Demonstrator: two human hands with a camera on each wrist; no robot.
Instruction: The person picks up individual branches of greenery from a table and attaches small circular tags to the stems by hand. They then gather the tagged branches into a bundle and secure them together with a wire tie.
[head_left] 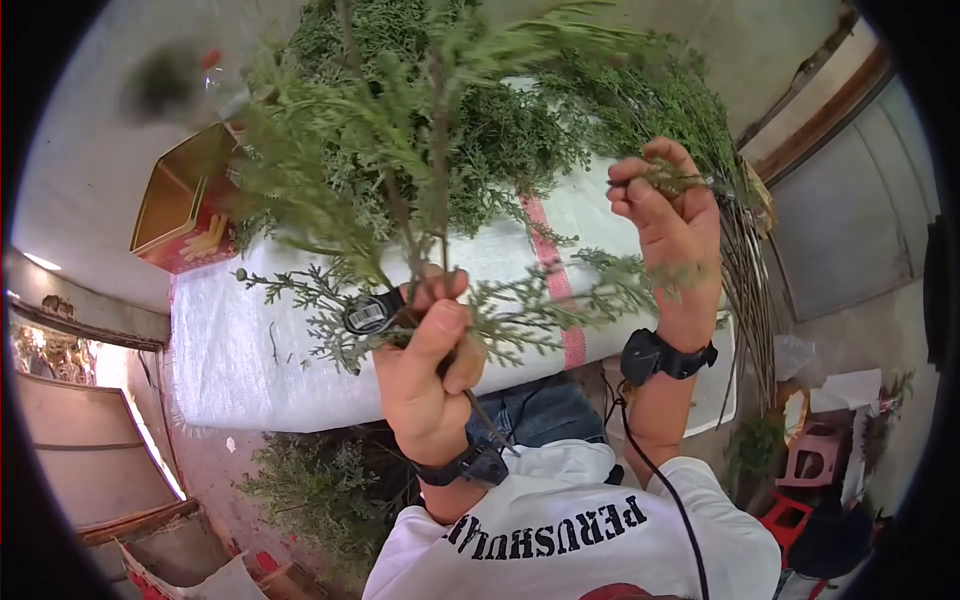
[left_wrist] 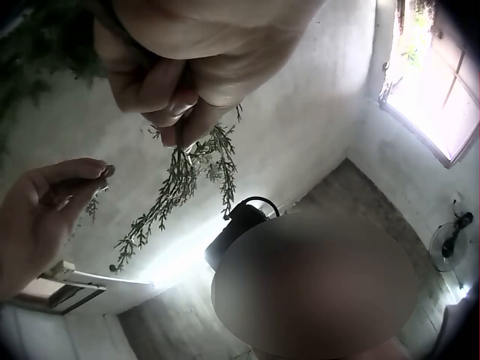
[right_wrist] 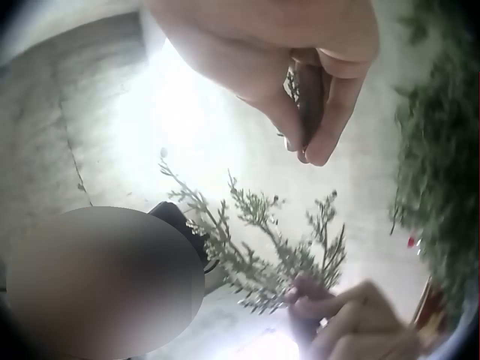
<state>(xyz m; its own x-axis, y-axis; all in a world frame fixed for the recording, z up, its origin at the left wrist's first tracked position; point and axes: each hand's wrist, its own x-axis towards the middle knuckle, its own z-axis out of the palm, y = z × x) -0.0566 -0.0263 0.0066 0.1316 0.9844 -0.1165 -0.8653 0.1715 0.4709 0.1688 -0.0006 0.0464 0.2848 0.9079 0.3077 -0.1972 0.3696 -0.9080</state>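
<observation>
Green branches (head_left: 330, 150) rise close before the head camera, their stems gripped by the left hand (head_left: 425, 375), thumb and fingers curled round them. Leafy side shoots spread to either side of that hand, and a small black item (head_left: 370, 314) with a pale label sits against it; what it is, I cannot tell. Level with the branches, to their right, the right hand (head_left: 680, 235) pinches a small sprig (head_left: 672, 178) between thumb and fingertips. Beneath both hands lies a white woven sheet (head_left: 240, 370) with a red stripe, with heaped greenery (head_left: 510, 150) on its far part. At the left stands an open red and gold tin (head_left: 185, 235); at the right, long bare stems (head_left: 745, 300) hang past the sheet's edge.
</observation>
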